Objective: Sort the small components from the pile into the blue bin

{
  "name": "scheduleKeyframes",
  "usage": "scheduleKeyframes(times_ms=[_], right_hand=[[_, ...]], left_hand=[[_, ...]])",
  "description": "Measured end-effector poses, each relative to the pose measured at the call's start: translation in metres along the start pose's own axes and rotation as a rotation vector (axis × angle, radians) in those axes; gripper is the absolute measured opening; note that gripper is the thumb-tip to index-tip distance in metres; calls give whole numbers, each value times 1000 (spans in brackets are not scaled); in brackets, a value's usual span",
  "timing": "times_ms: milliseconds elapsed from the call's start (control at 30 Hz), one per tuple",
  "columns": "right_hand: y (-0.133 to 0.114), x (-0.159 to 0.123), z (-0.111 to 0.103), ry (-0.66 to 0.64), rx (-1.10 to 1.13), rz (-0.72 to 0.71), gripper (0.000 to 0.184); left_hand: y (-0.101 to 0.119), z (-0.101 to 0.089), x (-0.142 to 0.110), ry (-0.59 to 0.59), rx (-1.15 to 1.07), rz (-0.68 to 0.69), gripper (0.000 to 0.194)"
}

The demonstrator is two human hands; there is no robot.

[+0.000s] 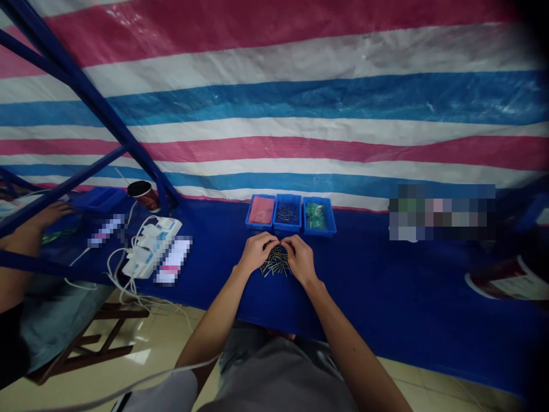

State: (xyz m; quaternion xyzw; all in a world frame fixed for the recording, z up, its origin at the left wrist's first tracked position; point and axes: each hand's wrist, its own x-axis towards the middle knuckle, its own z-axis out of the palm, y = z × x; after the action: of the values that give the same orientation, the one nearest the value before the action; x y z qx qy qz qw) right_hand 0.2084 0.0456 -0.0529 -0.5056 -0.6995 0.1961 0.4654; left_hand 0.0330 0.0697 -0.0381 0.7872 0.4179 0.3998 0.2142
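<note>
A pile of thin, dark and brass-toned metal pieces (275, 264), perhaps screws or pins, lies on the blue tabletop in front of me. My left hand (257, 252) is at the pile's left edge, thumb and fingers pinched together. From the other side my right hand (301, 258) is closed in a similar pinch, its fingertips close to the left ones above the pile. Whatever the fingertips hold is too small to make out. Just beyond stand three blue bins: one with pink sheets (261, 210), one with small dark pieces (287, 214), one with green packets (316, 216).
Left of me are a white power strip (150, 252) with tangled cables, a phone (174, 260) and a dark cup (144, 195). Another person's hand (55, 214) is beyond the blue metal frame (115, 129). A cup (508, 279) lies at the right.
</note>
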Motion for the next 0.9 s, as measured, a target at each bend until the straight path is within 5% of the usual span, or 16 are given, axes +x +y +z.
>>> scheduleKeyframes(times_ms=[333, 900], right_hand=[[1, 1, 1, -42, -77, 30, 35], [0, 2, 1, -20, 47, 16, 18]], left_hand=[[-1, 1, -1, -4, -9, -4, 20], [-3, 0, 1, 5, -10, -21, 19]])
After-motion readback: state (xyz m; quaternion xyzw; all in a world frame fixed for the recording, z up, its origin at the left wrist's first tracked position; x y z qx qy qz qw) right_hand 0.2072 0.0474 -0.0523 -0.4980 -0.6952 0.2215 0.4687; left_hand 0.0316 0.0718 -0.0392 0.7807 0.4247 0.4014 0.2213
